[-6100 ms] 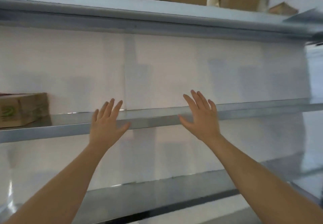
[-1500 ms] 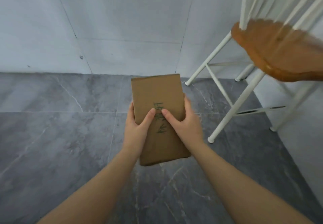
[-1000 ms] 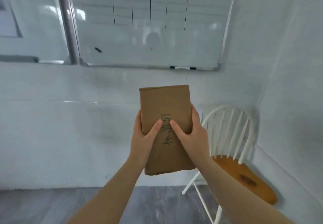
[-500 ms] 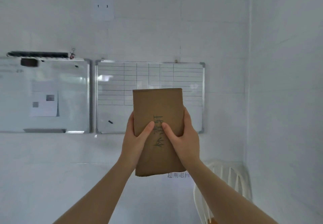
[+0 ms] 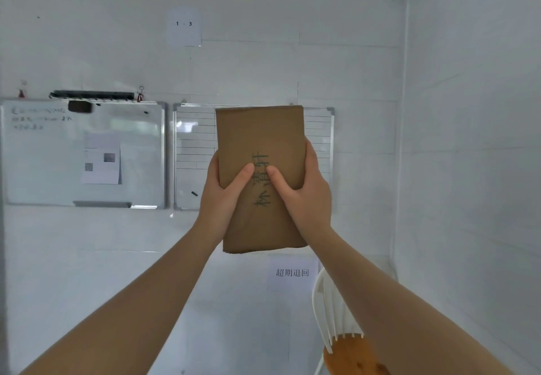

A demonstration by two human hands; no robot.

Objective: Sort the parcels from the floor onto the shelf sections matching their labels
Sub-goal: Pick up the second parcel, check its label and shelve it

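Note:
A flat brown cardboard parcel [image 5: 259, 140] with dark handwritten characters down its face is held upright at chest height in front of a white wall. My left hand [image 5: 224, 196] grips its left edge with the thumb across the front. My right hand [image 5: 301, 196] grips the right edge the same way, thumb beside the writing. No shelf is in view.
Two whiteboards hang on the wall: one with notes [image 5: 83, 152] at left, one with a ruled grid [image 5: 193, 155] behind the parcel. A paper sign "1 - 3" [image 5: 183, 24] hangs above. Another printed sign [image 5: 292, 272] is below. A white chair with a wooden seat [image 5: 348, 348] stands at lower right.
My view has swung up from the floor to the wall. Both hands keep the same grip on the parcel, which stays centred; the chair has dropped to the lower right.

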